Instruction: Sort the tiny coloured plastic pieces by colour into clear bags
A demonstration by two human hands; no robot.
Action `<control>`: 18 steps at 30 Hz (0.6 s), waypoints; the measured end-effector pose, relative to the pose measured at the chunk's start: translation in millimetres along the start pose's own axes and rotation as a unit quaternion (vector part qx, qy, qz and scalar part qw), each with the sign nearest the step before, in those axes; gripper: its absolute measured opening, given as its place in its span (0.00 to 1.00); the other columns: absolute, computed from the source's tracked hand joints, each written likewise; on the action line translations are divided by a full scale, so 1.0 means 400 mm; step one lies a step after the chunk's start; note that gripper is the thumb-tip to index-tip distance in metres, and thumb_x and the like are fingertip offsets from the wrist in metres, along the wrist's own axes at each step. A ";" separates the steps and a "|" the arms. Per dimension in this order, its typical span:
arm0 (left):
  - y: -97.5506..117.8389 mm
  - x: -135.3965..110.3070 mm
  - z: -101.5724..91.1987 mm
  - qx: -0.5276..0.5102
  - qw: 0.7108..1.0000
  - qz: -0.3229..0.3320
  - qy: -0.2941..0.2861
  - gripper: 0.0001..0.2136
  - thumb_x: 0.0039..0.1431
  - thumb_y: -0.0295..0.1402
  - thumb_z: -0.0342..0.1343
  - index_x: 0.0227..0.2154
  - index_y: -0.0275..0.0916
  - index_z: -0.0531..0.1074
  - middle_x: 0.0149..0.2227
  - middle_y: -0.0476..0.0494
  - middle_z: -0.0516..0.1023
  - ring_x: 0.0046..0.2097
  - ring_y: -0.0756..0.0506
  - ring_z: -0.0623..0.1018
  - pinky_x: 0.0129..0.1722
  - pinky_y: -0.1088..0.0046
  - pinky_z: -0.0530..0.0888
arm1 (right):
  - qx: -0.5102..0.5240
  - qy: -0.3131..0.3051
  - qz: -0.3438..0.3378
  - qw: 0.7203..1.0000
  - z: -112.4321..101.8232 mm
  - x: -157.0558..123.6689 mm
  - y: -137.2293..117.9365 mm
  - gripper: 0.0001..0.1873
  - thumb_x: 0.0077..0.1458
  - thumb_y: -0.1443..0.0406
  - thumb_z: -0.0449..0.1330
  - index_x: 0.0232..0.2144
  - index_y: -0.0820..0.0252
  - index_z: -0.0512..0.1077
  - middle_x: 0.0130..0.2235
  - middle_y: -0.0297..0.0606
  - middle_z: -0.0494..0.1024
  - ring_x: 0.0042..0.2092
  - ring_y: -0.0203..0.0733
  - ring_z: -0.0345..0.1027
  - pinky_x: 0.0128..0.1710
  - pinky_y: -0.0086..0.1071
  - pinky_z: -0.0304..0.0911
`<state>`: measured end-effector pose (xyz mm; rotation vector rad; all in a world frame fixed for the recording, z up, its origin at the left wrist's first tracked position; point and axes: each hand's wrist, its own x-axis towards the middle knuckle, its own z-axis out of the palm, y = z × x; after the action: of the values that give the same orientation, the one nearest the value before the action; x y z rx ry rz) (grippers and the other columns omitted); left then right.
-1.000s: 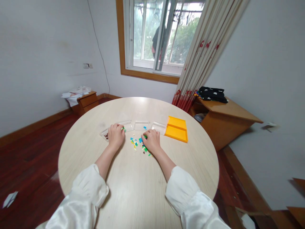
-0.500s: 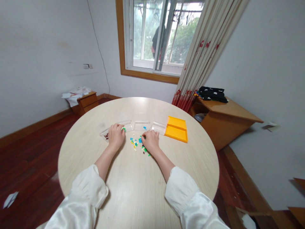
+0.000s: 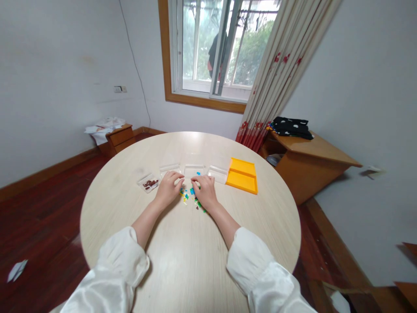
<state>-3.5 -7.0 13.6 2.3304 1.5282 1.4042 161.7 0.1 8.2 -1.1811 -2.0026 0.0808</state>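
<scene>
A small heap of tiny coloured pieces (image 3: pixel 188 195), blue, green and yellow, lies on the round pale wooden table (image 3: pixel 182 256). My left hand (image 3: pixel 169 188) rests palm down at the heap's left edge, its fingers stretched forward toward a clear tray (image 3: pixel 169 167). My right hand (image 3: pixel 205 190) sits on the heap's right side, fingers curled and pressed together at their tips near a second clear tray (image 3: pixel 194 169). What they pinch is too small to make out. Both arms wear white satin sleeves.
A clear tray with brown pieces (image 3: pixel 148 183) lies left of my hands, another clear tray (image 3: pixel 218 174) and a yellow tray (image 3: pixel 243 176) to the right. Beyond the table stand a wooden desk with dark cloth (image 3: pixel 289 127), a curtain and a window.
My left hand moved right, off the tray with brown pieces and up to the heap. My right hand shifted slightly left and forward.
</scene>
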 end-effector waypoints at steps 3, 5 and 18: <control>0.005 0.000 0.006 -0.023 0.999 0.020 -0.018 0.07 0.56 0.27 0.50 0.34 0.39 0.73 0.36 0.43 0.75 0.42 0.44 0.72 0.43 0.65 0.70 | 0.027 0.020 -0.015 0.999 -0.001 -0.002 -0.007 0.07 0.58 0.67 0.54 0.35 0.58 0.72 0.37 0.37 0.79 0.42 0.42 0.67 0.46 0.37 0.50; 0.009 0.000 0.008 -0.033 0.998 0.030 -0.034 0.08 0.56 0.26 0.50 0.35 0.39 0.73 0.37 0.43 0.74 0.42 0.44 0.72 0.44 0.65 0.70 | 0.041 0.025 -0.011 0.999 -0.002 -0.003 -0.012 0.06 0.58 0.67 0.54 0.36 0.58 0.71 0.36 0.37 0.78 0.41 0.41 0.67 0.46 0.36 0.50; 0.039 0.005 -0.006 -0.011 0.997 0.019 -0.077 0.06 0.57 0.28 0.52 0.33 0.39 0.74 0.37 0.42 0.75 0.42 0.45 0.72 0.44 0.66 0.70 | 0.048 -0.030 0.006 0.998 -0.016 -0.003 -0.031 0.08 0.57 0.70 0.51 0.36 0.59 0.70 0.37 0.36 0.77 0.41 0.40 0.67 0.47 0.33 0.52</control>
<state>6.3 -14.6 23.5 2.4043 1.4267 1.2083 157.5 -9.7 17.0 -1.1414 -2.0203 0.2186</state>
